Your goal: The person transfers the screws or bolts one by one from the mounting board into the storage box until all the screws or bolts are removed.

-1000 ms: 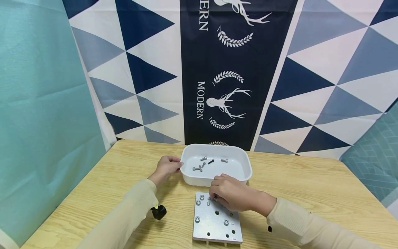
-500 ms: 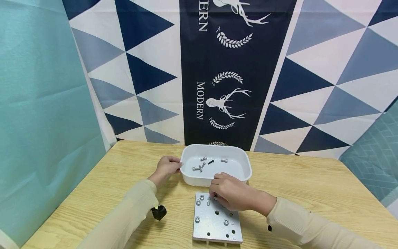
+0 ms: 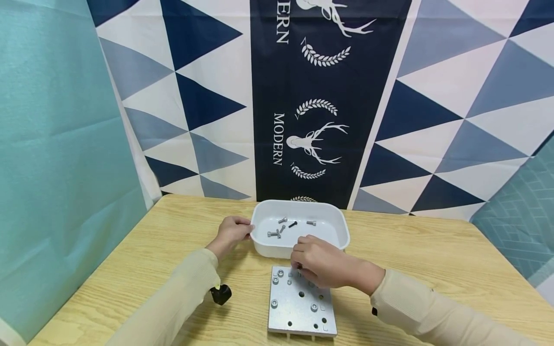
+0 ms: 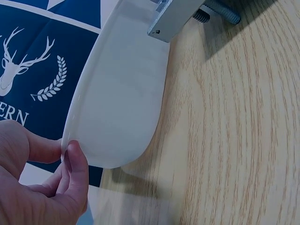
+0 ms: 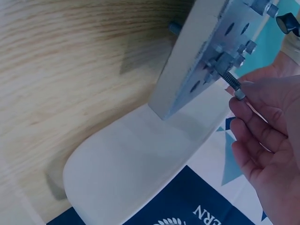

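My left hand (image 3: pixel 235 230) pinches the left end of the white plastic tray (image 3: pixel 277 252), thumb and fingers on its rim in the left wrist view. Over the far edge of a metal plate (image 3: pixel 298 312), my right hand (image 3: pixel 322 263) pinches a small screw (image 5: pixel 230 80) between thumb and index finger. Its threaded shank points at the plate, with the tip right at the fittings on its face in the right wrist view. Other cap screws (image 3: pixel 314 307) stand in the plate among several bare holes.
Several loose screws (image 3: pixel 274 234), one of them black (image 3: pixel 293 224), lie in the tray. The plate sits raised on screw ends just in front of it. Patterned cloth (image 3: pixel 207 120) hangs behind the wooden table (image 3: pixel 411 259).
My right hand has risen slightly from the plate, with the screw between its fingers. The left hand keeps its place on the tray rim.
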`<state>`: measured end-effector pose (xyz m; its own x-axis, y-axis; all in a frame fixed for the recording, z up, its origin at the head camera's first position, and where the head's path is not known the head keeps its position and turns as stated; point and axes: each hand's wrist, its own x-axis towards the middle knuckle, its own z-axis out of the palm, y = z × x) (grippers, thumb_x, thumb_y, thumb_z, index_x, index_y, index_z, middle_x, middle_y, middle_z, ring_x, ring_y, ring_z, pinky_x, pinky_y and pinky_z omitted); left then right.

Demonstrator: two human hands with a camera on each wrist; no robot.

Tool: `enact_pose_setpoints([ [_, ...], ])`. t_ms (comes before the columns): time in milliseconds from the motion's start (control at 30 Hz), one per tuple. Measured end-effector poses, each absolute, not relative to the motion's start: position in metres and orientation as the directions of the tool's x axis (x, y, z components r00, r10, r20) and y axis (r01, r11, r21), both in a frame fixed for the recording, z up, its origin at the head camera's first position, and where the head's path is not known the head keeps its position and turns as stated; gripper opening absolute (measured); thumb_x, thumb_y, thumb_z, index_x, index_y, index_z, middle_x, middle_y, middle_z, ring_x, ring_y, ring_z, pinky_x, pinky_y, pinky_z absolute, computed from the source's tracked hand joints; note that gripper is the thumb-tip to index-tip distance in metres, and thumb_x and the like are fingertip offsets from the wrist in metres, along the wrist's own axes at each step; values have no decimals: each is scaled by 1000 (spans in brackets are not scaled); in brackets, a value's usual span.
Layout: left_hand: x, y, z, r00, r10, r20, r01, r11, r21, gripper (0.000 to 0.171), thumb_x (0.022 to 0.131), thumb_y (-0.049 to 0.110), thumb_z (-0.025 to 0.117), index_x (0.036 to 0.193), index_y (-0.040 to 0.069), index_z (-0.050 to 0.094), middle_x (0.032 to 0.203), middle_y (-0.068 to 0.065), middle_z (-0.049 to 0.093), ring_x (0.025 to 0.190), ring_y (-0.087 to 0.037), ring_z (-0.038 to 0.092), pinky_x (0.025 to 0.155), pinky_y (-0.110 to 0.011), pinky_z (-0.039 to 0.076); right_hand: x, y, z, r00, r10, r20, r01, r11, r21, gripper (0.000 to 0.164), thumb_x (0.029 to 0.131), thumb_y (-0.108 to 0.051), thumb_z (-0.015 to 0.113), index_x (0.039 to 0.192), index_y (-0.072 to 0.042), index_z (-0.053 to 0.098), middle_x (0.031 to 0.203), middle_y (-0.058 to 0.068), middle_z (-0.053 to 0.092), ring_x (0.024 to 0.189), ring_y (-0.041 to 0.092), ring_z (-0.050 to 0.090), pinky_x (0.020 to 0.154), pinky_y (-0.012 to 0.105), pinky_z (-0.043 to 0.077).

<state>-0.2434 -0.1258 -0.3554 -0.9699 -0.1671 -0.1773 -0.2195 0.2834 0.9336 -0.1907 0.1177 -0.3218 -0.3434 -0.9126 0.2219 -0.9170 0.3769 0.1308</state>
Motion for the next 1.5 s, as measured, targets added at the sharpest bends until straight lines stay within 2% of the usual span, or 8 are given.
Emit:
enact_pose_setpoints([
  [367,-242,-125,-356,-973,-160,-167,-207,282,937,24,91,5,62,111,-6,63,106,-20,63,75,-13,61,82,-33,60,-188,118,-316,-376,-904,204,-909,402,111,12,81,-10,73,89,-17,67,82,-9,65,80,5,51,74,22,46],
  [1000,-238,-123,-358,-972,-169,-161,-203,272,941,25,90,5,63,112,-7,62,106,-21,63,75,-14,61,79,-32,60,-187,123,-311,-369,-905,211,-906,401,137,14,78,-6,72,87,-16,67,78,-10,62,77,5,48,71,21,43],
  [1500,-237,-123,-356,-969,-180,-168,-215,280,936,25,91,7,62,112,-6,62,106,-20,62,76,-15,61,81,-33,60,-194,125,-303,-371,-900,230,-893,414,178,14,78,-6,72,85,-17,67,77,-9,63,78,7,50,80,27,49],
])
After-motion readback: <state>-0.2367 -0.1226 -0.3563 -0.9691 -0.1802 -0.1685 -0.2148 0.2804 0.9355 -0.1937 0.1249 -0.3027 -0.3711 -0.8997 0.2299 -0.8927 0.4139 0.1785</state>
